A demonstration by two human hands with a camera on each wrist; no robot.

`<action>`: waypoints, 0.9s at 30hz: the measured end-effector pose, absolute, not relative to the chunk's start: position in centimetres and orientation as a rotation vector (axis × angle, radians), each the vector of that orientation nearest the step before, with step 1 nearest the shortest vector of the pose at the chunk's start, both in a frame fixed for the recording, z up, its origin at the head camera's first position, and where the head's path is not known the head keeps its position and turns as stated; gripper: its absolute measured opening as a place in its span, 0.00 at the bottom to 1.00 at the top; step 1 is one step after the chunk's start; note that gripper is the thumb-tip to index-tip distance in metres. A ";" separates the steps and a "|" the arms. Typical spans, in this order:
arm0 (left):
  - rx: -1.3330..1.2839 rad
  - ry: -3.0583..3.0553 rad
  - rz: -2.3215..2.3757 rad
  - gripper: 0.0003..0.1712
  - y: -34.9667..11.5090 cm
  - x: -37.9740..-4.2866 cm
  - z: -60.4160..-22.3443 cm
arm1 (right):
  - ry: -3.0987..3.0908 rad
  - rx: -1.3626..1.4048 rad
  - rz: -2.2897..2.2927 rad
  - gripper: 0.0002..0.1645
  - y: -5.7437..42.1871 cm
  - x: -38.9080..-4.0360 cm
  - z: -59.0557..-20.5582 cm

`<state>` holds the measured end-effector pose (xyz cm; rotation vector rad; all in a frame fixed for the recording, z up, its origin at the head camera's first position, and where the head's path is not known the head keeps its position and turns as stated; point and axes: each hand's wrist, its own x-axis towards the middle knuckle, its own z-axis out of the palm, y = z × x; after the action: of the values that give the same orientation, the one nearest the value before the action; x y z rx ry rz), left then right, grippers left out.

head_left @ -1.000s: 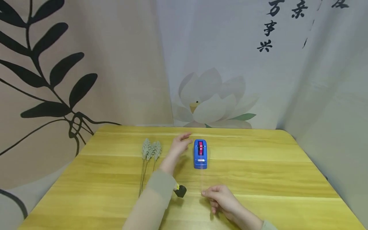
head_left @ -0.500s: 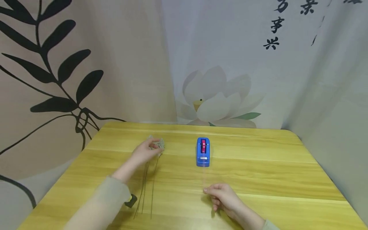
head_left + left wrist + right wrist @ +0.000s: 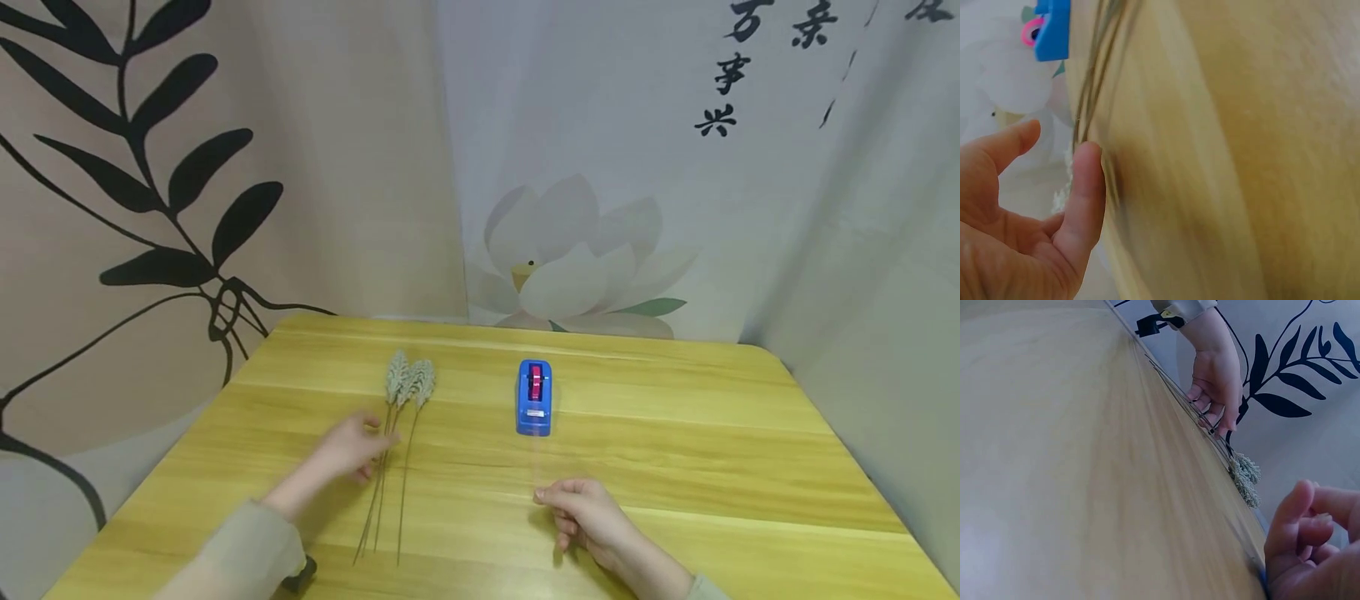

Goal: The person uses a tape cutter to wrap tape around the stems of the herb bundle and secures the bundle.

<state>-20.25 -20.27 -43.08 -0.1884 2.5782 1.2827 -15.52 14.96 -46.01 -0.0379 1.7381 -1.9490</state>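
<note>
Several dried flower stems [image 3: 411,385] with pale grey-green heads lie on the table, heads pointing away. My left hand [image 3: 351,450] reaches over the stems, overlapping them below the heads. In the left wrist view its thumb and fingers are spread apart, and one fingertip [image 3: 1089,156] is right at the thin stems [image 3: 1100,69]. To the right stands a blue tape dispenser [image 3: 534,425] with a pink-red roll core. A clear strip of tape [image 3: 536,460] runs from it toward me, and my right hand [image 3: 588,518] pinches its end between thumb and forefinger.
The wooden table [image 3: 675,467] ends at the back against a curtain [image 3: 360,167] printed with dark leaves, a lotus and characters. A dark wrist device [image 3: 300,575] sits at the left sleeve.
My left hand has moved left from beside the dispenser, first to the flower heads, then nearer along the stems. The heads were gathered under it briefly. My right hand keeps its pinch on the tape.
</note>
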 end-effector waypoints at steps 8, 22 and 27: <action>-0.221 2.628 1.138 0.28 -19.8 -20.3 -44.2 | 1.738 -0.046 -1.937 0.11 14.8 -15.5 -46.4; -0.131 2.740 0.990 0.23 -18.7 -20.7 -44.0 | 1.737 -0.049 -1.937 0.10 15.0 -15.6 -46.3; -0.142 2.746 0.989 0.18 -18.7 -20.9 -44.0 | 1.734 -0.054 -1.936 0.10 15.1 -15.7 -46.3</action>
<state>-20.85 -18.65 -44.02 -0.1417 2.7463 0.9891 -15.68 15.05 -46.28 -0.0537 1.7340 -1.9365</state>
